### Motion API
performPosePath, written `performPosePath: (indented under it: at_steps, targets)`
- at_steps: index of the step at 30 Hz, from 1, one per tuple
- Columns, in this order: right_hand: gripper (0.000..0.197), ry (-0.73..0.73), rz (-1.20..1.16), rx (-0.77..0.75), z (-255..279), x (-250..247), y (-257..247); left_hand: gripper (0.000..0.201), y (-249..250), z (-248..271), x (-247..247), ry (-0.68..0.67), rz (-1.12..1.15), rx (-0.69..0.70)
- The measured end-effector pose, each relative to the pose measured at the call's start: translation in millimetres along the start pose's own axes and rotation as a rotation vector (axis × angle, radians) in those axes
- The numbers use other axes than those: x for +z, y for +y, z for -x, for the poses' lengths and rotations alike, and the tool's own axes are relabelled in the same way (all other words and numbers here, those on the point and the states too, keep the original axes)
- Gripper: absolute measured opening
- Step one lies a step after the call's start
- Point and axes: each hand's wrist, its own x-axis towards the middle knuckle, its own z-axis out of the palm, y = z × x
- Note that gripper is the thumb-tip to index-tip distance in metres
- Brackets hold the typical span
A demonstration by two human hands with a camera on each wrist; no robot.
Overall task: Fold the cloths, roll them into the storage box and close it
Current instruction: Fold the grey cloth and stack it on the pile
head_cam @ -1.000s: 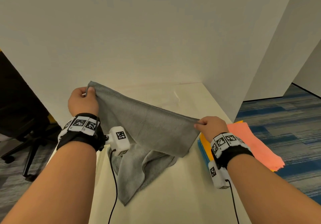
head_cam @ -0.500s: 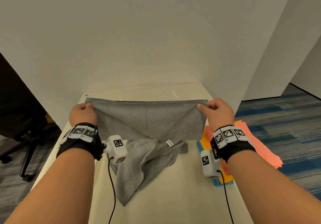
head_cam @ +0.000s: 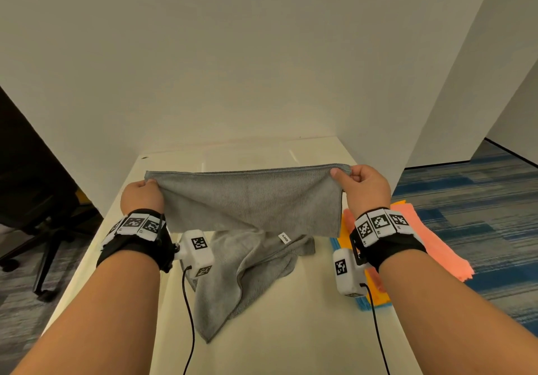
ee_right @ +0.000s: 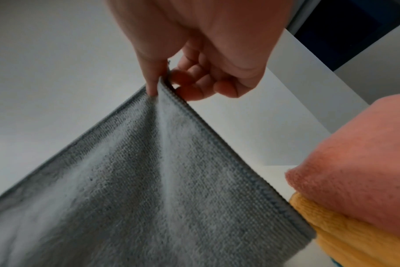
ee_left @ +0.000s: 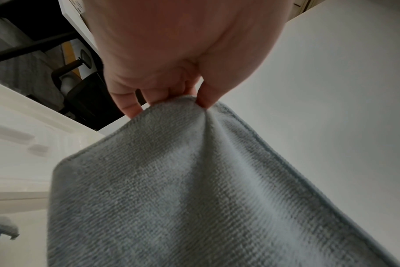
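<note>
Grey cloth: the grey cloth (head_cam: 250,200) hangs in the air above the table, stretched level between both hands along its stitched top edge; its lower part droops and lies crumpled on the tabletop, one corner trailing toward the near edge. A small white label (head_cam: 284,237) shows near the hanging fold.
Left hand: the left hand (head_cam: 142,198) pinches the cloth's upper left corner; in the left wrist view the thumb and curled fingers (ee_left: 128,106) are clamped on the fabric, which puckers at the grip.
Right hand: the right hand (head_cam: 365,189) pinches the upper right corner, thumb on the near face and forefinger behind; the other fingers (ee_right: 226,90) curl loosely beside the hem.
Other cloths: a stack of folded cloths lies at the table's right edge, just beside the right wrist: a pink cloth (head_cam: 431,246) on top, an orange cloth (ee_right: 345,234) under it, a blue cloth (head_cam: 364,306) at the bottom. The pink one overhangs the edge.
Table: the cream table (head_cam: 291,331) runs back to a white wall (head_cam: 262,69).
Surroundings: a black office chair (head_cam: 37,200) stands at the left, and blue striped carpet (head_cam: 480,200) lies at the right.
</note>
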Motion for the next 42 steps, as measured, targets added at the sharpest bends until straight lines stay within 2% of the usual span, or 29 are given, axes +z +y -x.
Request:
performPosePath:
  at_steps: [3, 8, 13, 17, 19, 25, 29, 32, 35, 38, 42]
  targets:
    - [0.027, -0.039, 0.026, -0.029, 2.1, 0.2, -0.5, 0.034, -0.2, -1.5, 0.9, -0.010, 0.011, -0.031]
    - [0.019, -0.127, 0.097, -0.009, 2.4, -2.1, -3.4, 0.028, -2.8, -3.1, -1.7, 0.011, -0.002, -0.091]
    - [0.024, -0.074, 0.110, 0.018, 5.3, -1.5, -5.9, 0.017, -7.1, 1.0, -1.1, -0.022, -0.024, -0.069]
    - [0.026, -0.032, 0.095, 0.068, 4.5, 1.4, -9.3, 0.033, -9.3, 0.2, 1.3, -0.083, -0.028, -0.054]
    - [0.027, -0.014, 0.099, 0.106, 3.0, 2.6, -9.2, 0.033, -9.0, 0.1, 2.2, -0.107, -0.037, -0.038]
    - [0.020, -0.050, 0.123, 0.150, 2.4, 6.6, -14.8, 0.017, 4.7, 14.1, 2.6, -0.187, 0.039, 0.002]
    - [0.026, -0.132, 0.082, 0.147, 7.2, 15.4, -24.7, 0.013, 13.9, 25.4, 8.5, -0.316, 0.243, -0.057]
    - [0.018, -0.220, -0.092, 0.197, 15.6, 22.9, -33.2, 0.016, 28.5, 41.2, 14.8, -0.451, 0.377, -0.053]
    - [0.008, -0.327, -0.213, 0.206, 26.2, 29.5, -44.0, 0.010, 44.3, 59.5, 21.8, -0.550, 0.408, 0.007]
    - [0.010, -0.421, -0.258, 0.185, 34.6, 36.3, -51.4, 0.010, 55.2, 74.5, 30.5, -0.654, 0.409, 0.048]
    - [0.010, -0.462, -0.260, 0.162, 39.3, 42.7, -55.2, 0.014, 65.6, 95.8, 42.9, -0.756, 0.397, 0.107]
